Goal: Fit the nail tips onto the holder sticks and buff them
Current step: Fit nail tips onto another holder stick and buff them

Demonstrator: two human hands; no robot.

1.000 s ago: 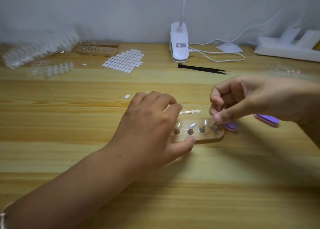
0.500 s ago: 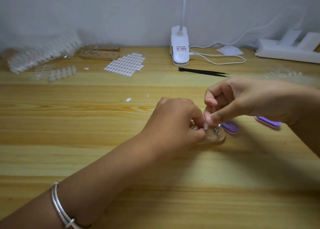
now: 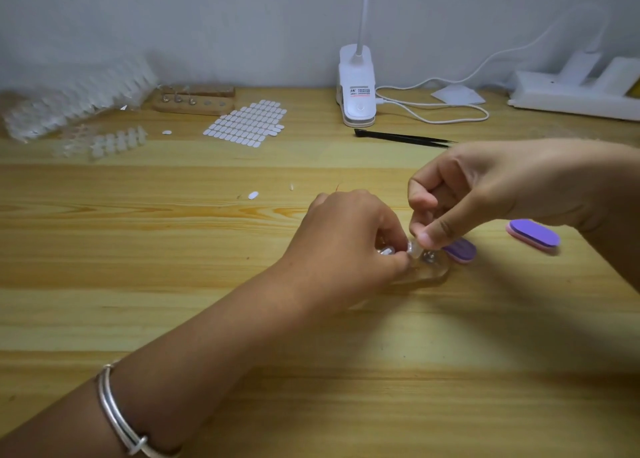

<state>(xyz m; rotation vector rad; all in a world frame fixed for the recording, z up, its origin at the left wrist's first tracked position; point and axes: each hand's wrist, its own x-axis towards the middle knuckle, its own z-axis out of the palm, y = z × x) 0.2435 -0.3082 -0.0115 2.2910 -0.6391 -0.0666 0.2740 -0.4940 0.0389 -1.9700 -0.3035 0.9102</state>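
Wooden holder block point(image 3: 433, 277) lies on the worktop point(image 3: 173, 284) as two hands meet over its sticks. The right hand point(image 3: 485, 187) pinches a clear nail tip point(image 3: 414, 248) between thumb and forefinger, while the left hand point(image 3: 349, 239) closes its grip on the tip from the other side, apparently steadying it for seating. A purple buffer point(image 3: 462, 249) lies untouched just beside the block.

Left hand point(image 3: 349, 235) covers most of the wooden holder point(image 3: 433, 274); the nail tip point(image 3: 414, 248) pinched between it and the right hand point(image 3: 464, 194) is a blur
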